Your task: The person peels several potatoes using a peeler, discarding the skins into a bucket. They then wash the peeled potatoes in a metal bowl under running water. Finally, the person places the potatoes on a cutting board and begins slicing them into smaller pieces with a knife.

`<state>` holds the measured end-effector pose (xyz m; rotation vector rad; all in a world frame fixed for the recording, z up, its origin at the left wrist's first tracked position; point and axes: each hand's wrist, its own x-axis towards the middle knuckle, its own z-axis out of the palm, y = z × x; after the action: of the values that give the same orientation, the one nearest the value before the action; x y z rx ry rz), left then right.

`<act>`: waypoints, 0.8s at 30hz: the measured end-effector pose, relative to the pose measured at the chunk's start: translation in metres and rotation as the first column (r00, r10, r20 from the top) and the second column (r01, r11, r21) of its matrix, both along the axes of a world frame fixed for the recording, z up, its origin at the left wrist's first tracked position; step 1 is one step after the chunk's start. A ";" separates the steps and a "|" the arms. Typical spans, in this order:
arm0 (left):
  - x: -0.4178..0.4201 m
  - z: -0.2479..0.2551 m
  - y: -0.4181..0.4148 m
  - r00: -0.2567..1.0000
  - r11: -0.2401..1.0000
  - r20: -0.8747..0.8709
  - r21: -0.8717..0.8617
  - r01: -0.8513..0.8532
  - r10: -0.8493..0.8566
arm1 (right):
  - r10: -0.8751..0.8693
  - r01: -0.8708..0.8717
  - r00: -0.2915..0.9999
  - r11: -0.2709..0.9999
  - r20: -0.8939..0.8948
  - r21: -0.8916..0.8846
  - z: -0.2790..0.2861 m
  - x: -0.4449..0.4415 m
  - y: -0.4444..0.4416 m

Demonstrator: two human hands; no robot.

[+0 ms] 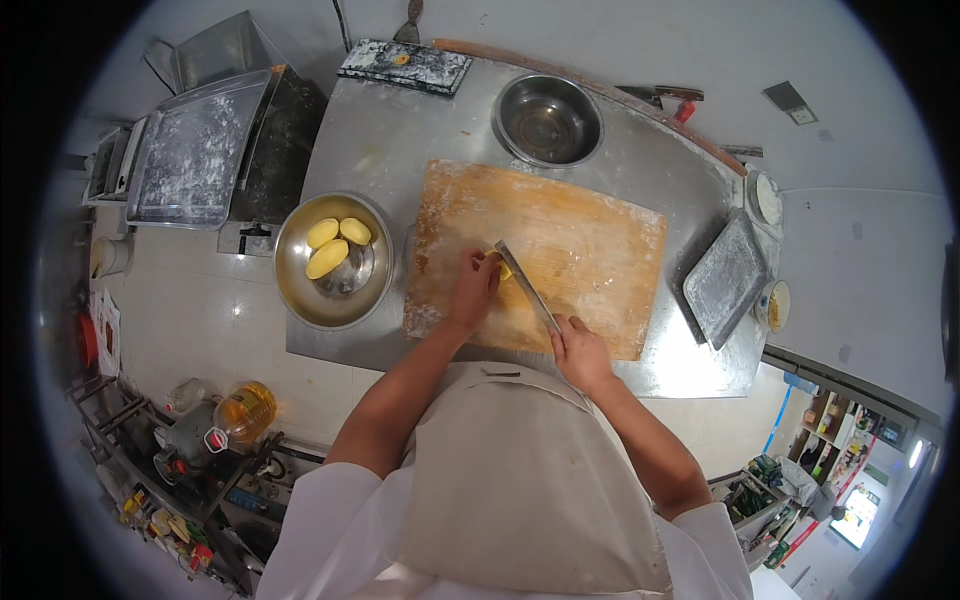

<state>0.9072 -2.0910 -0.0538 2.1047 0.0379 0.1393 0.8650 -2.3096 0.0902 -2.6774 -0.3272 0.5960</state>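
A floury wooden cutting board (pixel 592 225) lies before me on the stainless steel table. My left hand (pixel 474 294) grips a yellow peeled potato (pixel 507 272) on the board, its fingers hiding most of it. My right hand (pixel 585 354) is closed around the handle of a kitchen knife (pixel 528 286). The blade is seen nearly edge-on, and its far end is at the potato, close to my left fingertips. Left of the board, a steel bowl (pixel 296 304) holds three peeled potatoes (pixel 327 259).
A second steel bowl (pixel 549 120) stands behind the board. A flour-dusted black slab (pixel 405 66) lies at the back left. On the right are a metal tray (pixel 726 279) and a small patterned bowl (pixel 772 306). A large floury tray (pixel 196 161) stands beyond the table's left side.
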 end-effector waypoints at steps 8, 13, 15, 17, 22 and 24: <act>0.000 -0.004 0.001 0.999 0.998 0.040 0.066 -0.008 0.005 | -0.013 0.013 0.999 1.000 -0.037 0.013 -0.042 0.021 0.024; -0.002 0.001 0.003 0.995 0.999 0.097 0.047 -0.006 0.001 | -0.038 0.037 0.999 0.998 0.031 0.059 -0.066 0.021 0.027; -0.003 -0.002 0.003 0.995 0.998 0.103 0.051 -0.020 0.014 | -0.046 0.042 0.998 0.997 0.048 0.072 -0.057 0.023 0.021; -0.002 -0.002 0.003 0.997 0.998 0.080 0.055 -0.020 0.015 | -0.071 0.060 0.993 0.991 0.093 0.117 -0.046 0.018 0.014; -0.005 -0.007 0.004 0.998 0.998 0.021 -0.041 -0.053 0.053 | -0.053 0.044 0.996 0.993 0.078 0.110 -0.018 0.008 0.001; -0.006 -0.009 0.003 0.996 0.996 0.028 -0.047 -0.078 0.079 | -0.035 0.032 0.998 0.998 0.051 0.058 -0.014 0.004 0.000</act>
<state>0.9016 -2.0878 -0.0630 2.0554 0.1048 0.2151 0.8689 -2.3098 0.0758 -2.6415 -0.3078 0.4997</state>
